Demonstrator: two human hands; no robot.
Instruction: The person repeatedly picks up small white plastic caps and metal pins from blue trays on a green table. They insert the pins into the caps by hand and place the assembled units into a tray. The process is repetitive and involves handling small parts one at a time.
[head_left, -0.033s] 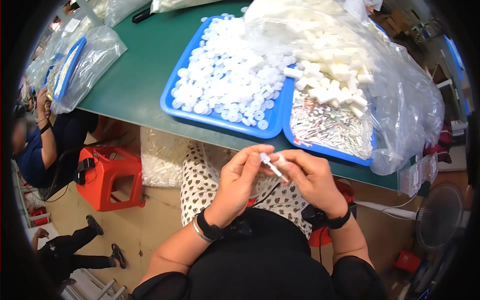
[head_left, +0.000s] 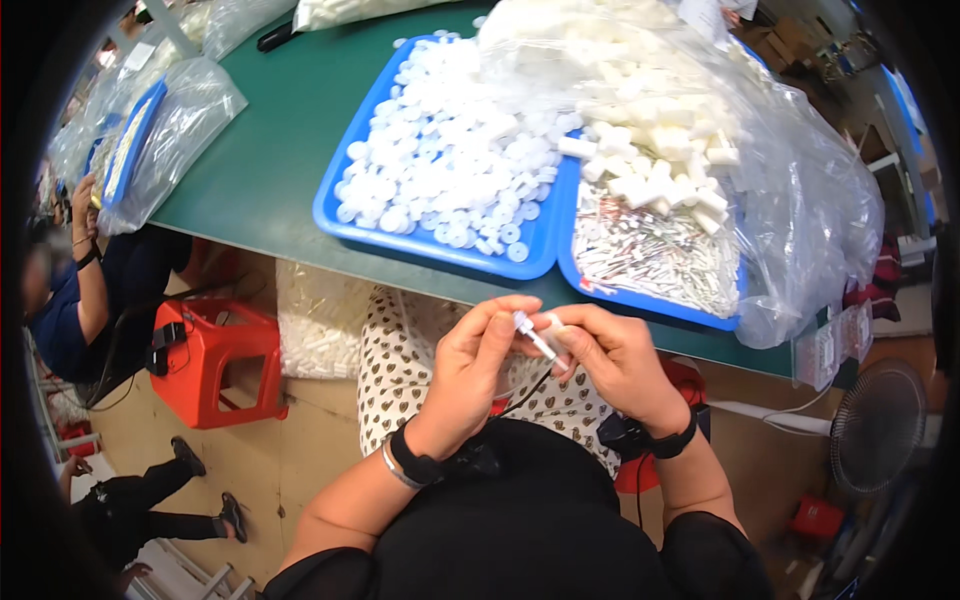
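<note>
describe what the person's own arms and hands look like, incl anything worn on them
The left hand and right hand are ungloved, the forearms bare below loose, short black sleeves. Each wrist wears a black band: left band, right band. A silver-coloured bangle sits beside the left one. No markings are readable.

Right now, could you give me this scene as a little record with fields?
Left hand: thumb and fingers pinch a slim white piece with a wider end
Right hand: close beside that piece; a whitish bit at its fingertips is too blurred to identify
Left tray: blue, heaped with round white discs
Right tray: blue, with cream cylinders and many thin small pieces
Cover: clear plastic bag, at the right tray
Table: green
Floor: red stool, left of the person's legs
</note>
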